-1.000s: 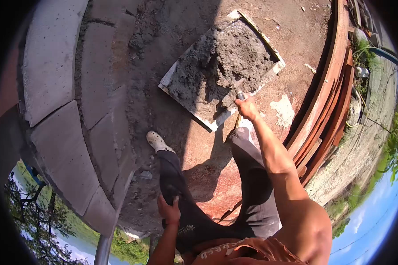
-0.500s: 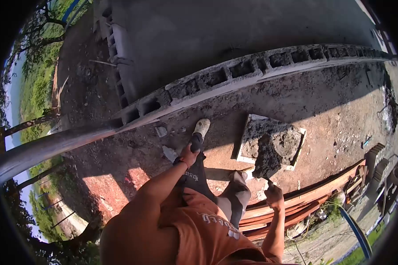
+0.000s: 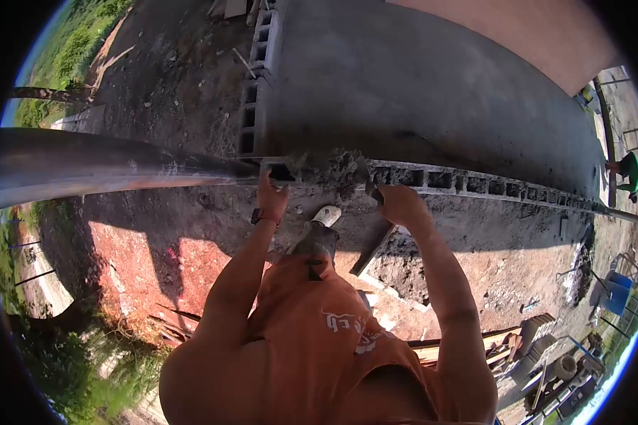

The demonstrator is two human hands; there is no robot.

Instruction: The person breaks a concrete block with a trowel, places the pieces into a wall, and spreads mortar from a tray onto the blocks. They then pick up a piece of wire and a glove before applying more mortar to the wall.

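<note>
Wet grey mortar: lying heaped on the top course of the long grey hollow-block wall, between the two hands. Gripping the dark metal trowel in the right hand, fingers closed tight round the handle, blade pointing toward eleven o'clock into the edge of the heap. Reaching up with the left hand, dark wristband showing, fingertips touching the wall's near edge at nine o'clock of the heap, just beside the long grey metal pipe; holding nothing visible, degree of opening not clear. Standing with the white shoe at six o'clock of the heap, near the wall's foot. Showing, at five o'clock of the right hand, a flat pale-edged board carrying more mortar, lying on the reddish ground. Wearing an orange printed shirt.
</note>
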